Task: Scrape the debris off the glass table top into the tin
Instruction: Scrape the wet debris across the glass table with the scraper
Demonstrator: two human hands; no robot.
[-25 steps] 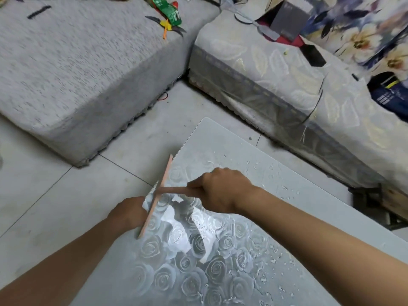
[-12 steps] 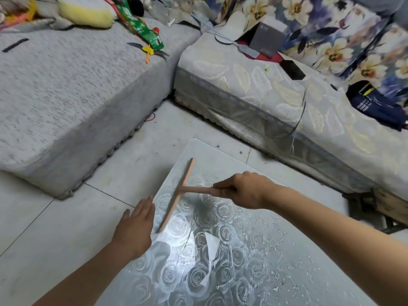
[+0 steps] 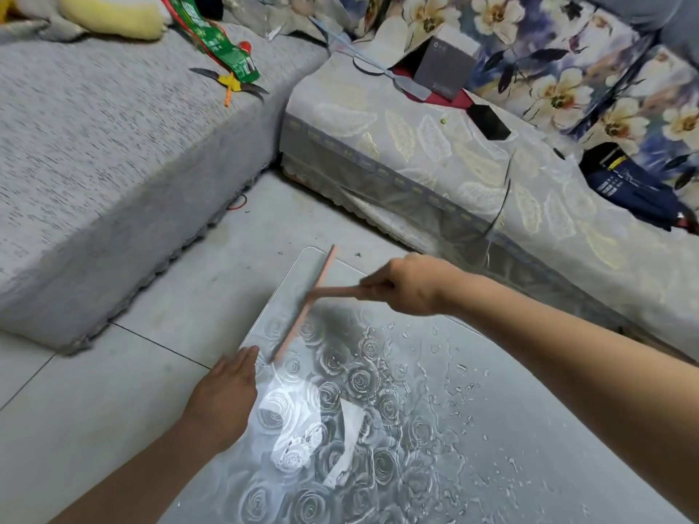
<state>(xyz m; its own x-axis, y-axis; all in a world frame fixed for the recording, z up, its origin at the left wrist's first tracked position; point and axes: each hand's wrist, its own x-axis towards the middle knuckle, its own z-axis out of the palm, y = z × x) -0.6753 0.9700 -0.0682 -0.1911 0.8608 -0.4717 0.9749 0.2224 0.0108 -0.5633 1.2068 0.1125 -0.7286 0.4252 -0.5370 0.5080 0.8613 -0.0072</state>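
The glass table top [image 3: 491, 429] has an embossed rose pattern and is spotted with water drops and small white flecks of debris [image 3: 459, 366]. My right hand [image 3: 410, 283] grips the handle of a pink T-shaped scraper [image 3: 302, 310], whose long blade lies near the table's far left corner. My left hand [image 3: 223, 395] is held flat with straight fingers at the table's left edge, just below the blade's near end. No tin is in view.
A grey sofa seat [image 3: 113, 153] lies at the left and a leaf-patterned sofa [image 3: 435, 153] at the back right, with bare floor tiles [image 3: 227, 251] between them. Pliers [image 3: 230, 83], a grey box [image 3: 444, 60] and a dark blue item [image 3: 635, 187] rest on the seats.
My right hand has pushed the scraper toward the table's far corner. My left hand came off the blade's near end and opened flat at the table edge. The camera tilted up.
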